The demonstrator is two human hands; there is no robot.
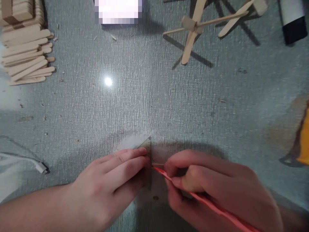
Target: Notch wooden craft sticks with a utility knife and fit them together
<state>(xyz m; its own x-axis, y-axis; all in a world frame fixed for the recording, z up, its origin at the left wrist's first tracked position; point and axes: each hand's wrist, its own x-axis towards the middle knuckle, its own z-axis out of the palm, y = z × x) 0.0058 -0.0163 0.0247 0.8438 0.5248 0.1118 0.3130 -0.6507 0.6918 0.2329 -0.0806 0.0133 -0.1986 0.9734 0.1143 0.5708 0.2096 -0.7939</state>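
Note:
My left hand [108, 180] is closed, its fingertips pressing down on a clear set square [147, 145] with a straight right edge. My right hand [217, 190] grips a red pencil [207, 203], slanted down to the left, its tip touching close beside that edge. A thin sliver of a wooden stick [158, 164] shows between the set square and my right fingertips; the rest of it is hidden by my hands.
A pile of craft sticks [29, 61] lies at the left, below a banded bundle [19, 13]. A stick structure [193, 35] stands at the top right, near a black-and-white object [294, 29]. A white cable [41, 166] lies left; something yellow [304, 138] is at the right edge.

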